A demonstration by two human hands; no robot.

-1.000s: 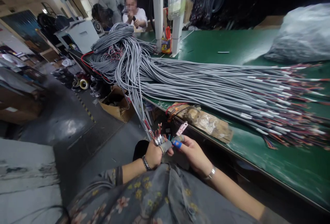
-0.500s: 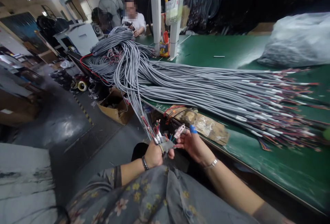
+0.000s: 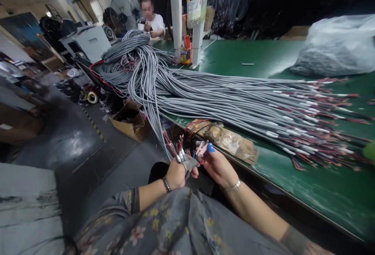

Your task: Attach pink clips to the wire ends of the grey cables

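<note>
Left hand [image 3: 175,175] is closed in a fist around a bunch of grey cable ends [image 3: 179,155], held over the lap beside the green table [image 3: 322,196]. Right hand [image 3: 219,166] pinches a small pink piece [image 3: 202,148] just beside them. Cable pile [image 3: 234,98] lies on the table.

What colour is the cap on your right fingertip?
Blue; the fingertip cap on the right hand shows best in the head view.

Near edge: table [image 3: 328,196] is seen bare.
Middle: room is taken up by gray cables [image 3: 222,98].
Far right: blocked by a plastic bag [image 3: 336,47].
</note>
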